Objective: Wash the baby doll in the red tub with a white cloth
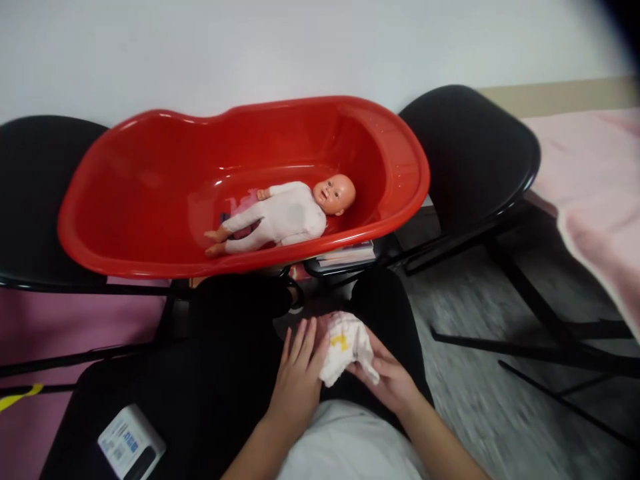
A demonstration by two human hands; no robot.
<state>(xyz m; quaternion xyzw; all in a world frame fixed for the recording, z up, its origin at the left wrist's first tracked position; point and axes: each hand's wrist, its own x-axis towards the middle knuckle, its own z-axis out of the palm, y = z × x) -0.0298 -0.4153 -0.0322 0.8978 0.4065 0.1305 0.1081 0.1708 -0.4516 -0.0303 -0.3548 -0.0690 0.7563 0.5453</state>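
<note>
Over my lap, my right hand [387,377] is closed on a crumpled white cloth [346,350] with a yellow patch. The fingers of my left hand [299,373] are stretched out, the hand lying along the cloth's left side and touching its edge. Beyond my knees, a baby doll [290,213] in a white suit lies on its back in a red baby bathtub [150,170]. Its head points right and its bare feet left. Something pink and dark lies partly hidden beneath the doll's legs.
Black chairs stand at the left [40,193] and right [470,153] of the tub. A book [347,255] shows under its front rim. A white box-shaped device [131,443] sits on a black surface at lower left. Pink fabric [600,180] hangs at the right.
</note>
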